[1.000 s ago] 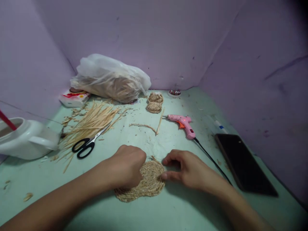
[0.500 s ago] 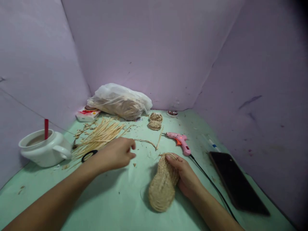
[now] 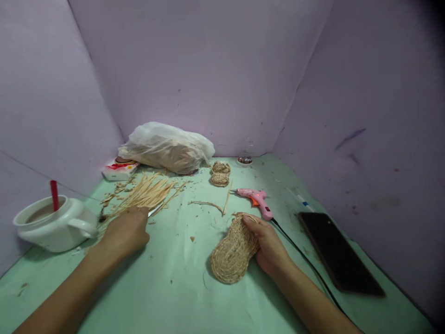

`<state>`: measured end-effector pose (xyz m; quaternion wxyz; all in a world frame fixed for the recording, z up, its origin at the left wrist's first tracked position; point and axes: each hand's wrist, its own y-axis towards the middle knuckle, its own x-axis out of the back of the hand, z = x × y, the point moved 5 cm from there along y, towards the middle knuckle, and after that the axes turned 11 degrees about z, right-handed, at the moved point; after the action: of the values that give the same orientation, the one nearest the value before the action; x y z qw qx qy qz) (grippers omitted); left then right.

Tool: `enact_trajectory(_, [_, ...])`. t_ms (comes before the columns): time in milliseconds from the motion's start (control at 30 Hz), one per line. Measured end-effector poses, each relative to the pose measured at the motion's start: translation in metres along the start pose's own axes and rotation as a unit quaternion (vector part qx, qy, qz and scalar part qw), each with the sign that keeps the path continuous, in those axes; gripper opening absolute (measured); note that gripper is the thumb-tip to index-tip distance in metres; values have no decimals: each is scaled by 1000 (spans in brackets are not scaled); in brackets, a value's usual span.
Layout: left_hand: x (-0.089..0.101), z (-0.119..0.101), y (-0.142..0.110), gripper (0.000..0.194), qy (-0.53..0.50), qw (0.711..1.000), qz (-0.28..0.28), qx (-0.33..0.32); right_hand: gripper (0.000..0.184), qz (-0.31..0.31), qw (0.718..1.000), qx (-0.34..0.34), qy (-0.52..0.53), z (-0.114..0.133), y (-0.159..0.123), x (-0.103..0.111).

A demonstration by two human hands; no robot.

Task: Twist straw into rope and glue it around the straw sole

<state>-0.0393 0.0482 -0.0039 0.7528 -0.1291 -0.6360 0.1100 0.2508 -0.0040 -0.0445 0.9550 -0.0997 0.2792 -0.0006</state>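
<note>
My right hand [image 3: 269, 241] grips the narrow end of a coiled, braided straw sole [image 3: 231, 255], thumb on top. The sole is tilted above the table, its wide end toward me. At the left, my left hand [image 3: 127, 232] is closed over the scissors [image 3: 155, 209]; the metal blades stick out past the fingers and the handles are hidden under the hand. Beyond that hand lies a loose bundle of pale straw strips [image 3: 149, 191]. A short braided cord [image 3: 206, 203] rests on the table between the hands.
A pink glue gun [image 3: 255, 198] with a black cord lies beyond my right hand. At right is a dark phone or tablet [image 3: 339, 253]. A white pot [image 3: 57, 227] stands at left. A plastic bag [image 3: 167, 148], small woven pieces [image 3: 220, 174] and a bead dish [image 3: 244, 160] sit at the back.
My left hand has moved left and down from mid-table onto the scissors and closed on them. The right hand still holds the sole, whose wide end has tipped up a little.
</note>
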Motion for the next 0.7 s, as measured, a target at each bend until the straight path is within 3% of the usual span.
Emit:
enact_trajectory(333, [12, 40, -4, 21, -9, 997, 42, 61, 17, -12, 999, -53, 1, -4, -2, 4])
enact_trajectory(500, [8, 24, -8, 21, -2, 998, 54, 21, 18, -10, 998, -56, -7, -6, -1, 2])
enact_trajectory(700, [3, 9, -3, 28, 4, 1000, 23, 12, 17, 3, 1000, -27, 12, -2, -2, 2])
